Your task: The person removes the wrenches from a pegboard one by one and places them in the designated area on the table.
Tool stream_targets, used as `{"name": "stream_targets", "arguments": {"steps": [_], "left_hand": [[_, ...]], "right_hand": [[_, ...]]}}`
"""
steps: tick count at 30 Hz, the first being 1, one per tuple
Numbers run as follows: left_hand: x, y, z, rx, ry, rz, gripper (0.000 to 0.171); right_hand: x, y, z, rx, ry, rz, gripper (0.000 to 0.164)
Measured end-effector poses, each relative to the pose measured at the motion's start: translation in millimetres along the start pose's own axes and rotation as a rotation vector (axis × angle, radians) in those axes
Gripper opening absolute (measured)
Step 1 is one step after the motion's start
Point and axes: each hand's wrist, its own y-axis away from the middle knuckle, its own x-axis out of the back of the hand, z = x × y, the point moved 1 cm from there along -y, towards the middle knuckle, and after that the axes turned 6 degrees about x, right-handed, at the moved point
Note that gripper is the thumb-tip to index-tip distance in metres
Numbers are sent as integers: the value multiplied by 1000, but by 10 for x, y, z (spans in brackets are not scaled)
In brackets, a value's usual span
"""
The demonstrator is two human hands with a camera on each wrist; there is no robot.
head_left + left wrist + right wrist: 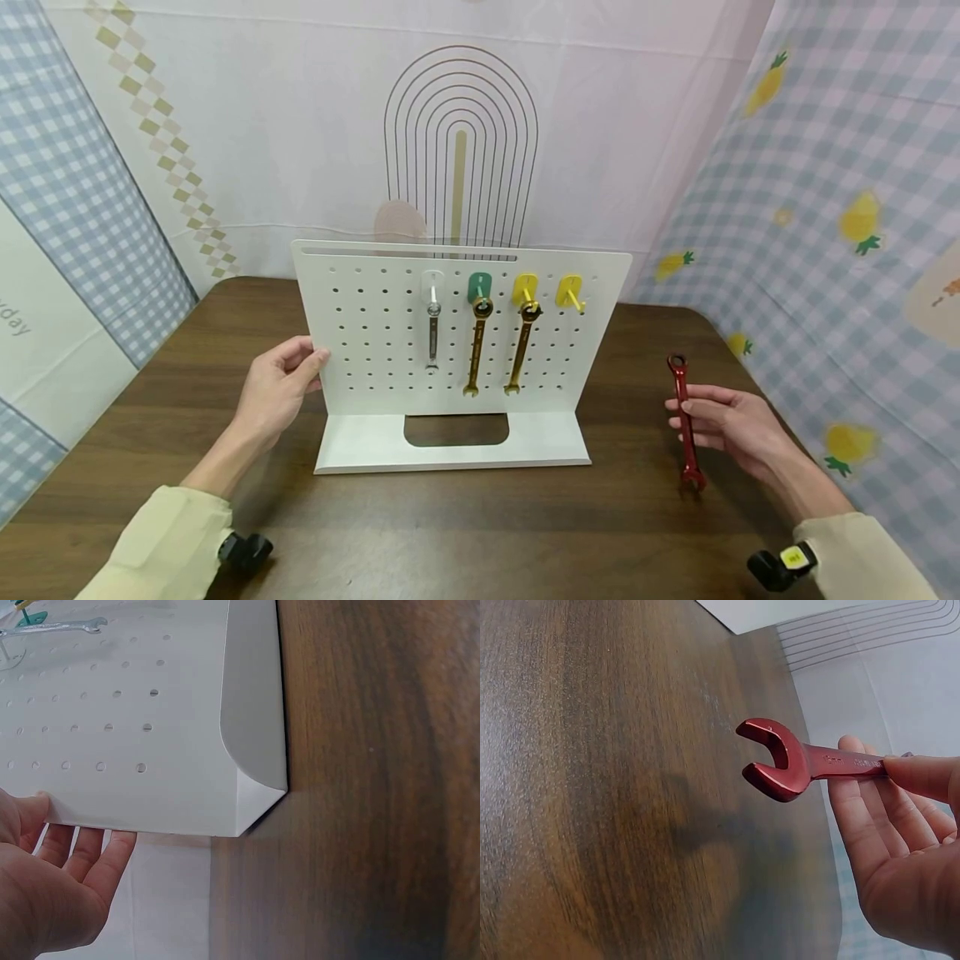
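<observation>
A white pegboard stand (375,333) stands upright in the middle of the table. My left hand (281,383) pinches its left edge, thumb on the front and fingers behind, as the left wrist view also shows. To the right of the board, my right hand (738,425) holds a red combination wrench (684,421) between thumb and fingers, ring end up, above the table. Its open-jaw end faces the camera in the right wrist view. On the board hang a small silver wrench (432,337) and two gold wrenches, one left (476,354) and one right (520,354).
The hooks are a white one (432,283), a green one (479,286), a yellow one (526,288) and a second yellow one (570,292) with nothing on it. A brown wooden table (420,533) lies beneath. Printed cloth (300,125) hangs behind and at both sides.
</observation>
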Motion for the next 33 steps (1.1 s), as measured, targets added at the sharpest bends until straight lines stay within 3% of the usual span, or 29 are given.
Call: {"name": "stream_targets", "arguments": {"steps": [33], "left_hand": [[-6, 6, -5, -4, -13, 5, 32]], "right_hand": [[118, -58, -1, -12, 55, -2, 13]]}}
